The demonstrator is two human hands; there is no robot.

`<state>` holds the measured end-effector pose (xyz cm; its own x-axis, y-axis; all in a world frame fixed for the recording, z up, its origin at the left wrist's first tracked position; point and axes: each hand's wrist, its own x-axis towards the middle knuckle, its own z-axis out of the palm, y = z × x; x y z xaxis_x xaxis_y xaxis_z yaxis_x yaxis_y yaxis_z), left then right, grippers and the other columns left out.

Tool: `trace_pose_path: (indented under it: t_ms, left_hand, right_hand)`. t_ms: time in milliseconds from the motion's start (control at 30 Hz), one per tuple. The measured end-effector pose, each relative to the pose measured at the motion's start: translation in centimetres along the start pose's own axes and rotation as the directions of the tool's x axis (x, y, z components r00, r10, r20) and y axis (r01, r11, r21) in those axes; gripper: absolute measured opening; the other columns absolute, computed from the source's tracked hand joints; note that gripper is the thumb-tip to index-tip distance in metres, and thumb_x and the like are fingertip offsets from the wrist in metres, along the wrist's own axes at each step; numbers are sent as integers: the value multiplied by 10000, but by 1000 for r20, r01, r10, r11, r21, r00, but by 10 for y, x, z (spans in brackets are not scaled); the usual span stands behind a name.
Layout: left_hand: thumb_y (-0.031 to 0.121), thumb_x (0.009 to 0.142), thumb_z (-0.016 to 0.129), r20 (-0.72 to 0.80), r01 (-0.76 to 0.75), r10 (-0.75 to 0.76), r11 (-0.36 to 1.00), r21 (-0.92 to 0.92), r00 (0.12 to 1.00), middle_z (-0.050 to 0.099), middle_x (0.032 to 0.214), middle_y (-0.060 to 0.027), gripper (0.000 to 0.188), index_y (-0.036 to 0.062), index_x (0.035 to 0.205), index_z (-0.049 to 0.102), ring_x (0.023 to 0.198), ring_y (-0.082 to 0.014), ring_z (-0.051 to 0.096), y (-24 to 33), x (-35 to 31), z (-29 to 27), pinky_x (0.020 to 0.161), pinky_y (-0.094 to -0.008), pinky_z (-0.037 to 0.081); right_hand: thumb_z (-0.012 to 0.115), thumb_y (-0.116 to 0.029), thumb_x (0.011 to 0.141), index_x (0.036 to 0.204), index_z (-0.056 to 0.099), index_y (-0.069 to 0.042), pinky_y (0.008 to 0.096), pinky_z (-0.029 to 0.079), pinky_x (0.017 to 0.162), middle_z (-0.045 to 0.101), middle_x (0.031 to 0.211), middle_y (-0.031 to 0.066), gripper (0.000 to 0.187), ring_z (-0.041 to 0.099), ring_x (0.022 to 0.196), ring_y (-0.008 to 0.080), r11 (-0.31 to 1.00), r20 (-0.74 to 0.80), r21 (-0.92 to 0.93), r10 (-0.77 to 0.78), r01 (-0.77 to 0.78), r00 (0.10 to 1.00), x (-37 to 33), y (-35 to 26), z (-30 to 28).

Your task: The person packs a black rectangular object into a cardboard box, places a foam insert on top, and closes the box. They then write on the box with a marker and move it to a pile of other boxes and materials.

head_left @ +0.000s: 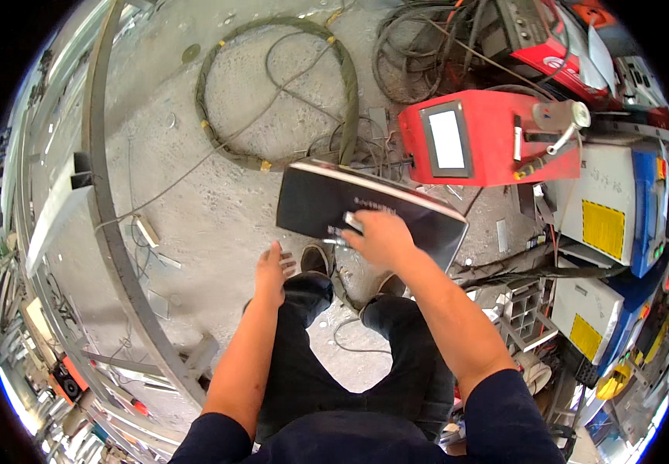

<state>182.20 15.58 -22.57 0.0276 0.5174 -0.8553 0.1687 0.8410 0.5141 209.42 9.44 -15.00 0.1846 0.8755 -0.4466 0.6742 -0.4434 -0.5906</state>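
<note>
A flat black box [311,203] with pale print and a light-coloured far edge lies in front of my feet, slightly tilted in view. My right hand [384,240] is over its near side, fingers closed and a little blurred. A small white piece [354,223] shows at the fingertips; its kind cannot be made out. Just below them is a thin silvery strip [336,242], also blurred. My left hand [274,272] hangs left of the box, holding nothing, with its fingers apart.
Beyond the box lies a coiled hose [352,93] in a green sleeve. A red machine [493,147] with a screen stands to the right, near grey-and-blue cabinets [601,185]. Dark cables [396,73] pile up at the back. A metal beam [96,139] runs along the left.
</note>
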Motion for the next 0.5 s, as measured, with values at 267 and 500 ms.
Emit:
trace_pose_path:
  t_ms: [267,500]
  left_hand:
    - [496,980,568,-260,-560,538,828,-16,802,555,1273,-154,664,-28,1366,442,1178,-236,503,65,104,36,1016,-373,382]
    - [393,1014,562,-392,-844,748,495,-208,535,567,1154,-87,472,-16,1245,513,1050,-183,512,101,135,37,957,-324,405]
  right_hand:
    - [666,-320,863,966,673,9,474,520,858,691,959,242,345,657,957,409,986,102,-120,-107,119,989,128,37,82]
    - [672,-265,808,967,718,4,454,519,900,691,1032,242,316,656,1001,400,961,77,-207,-171,184,982,172,63,112]
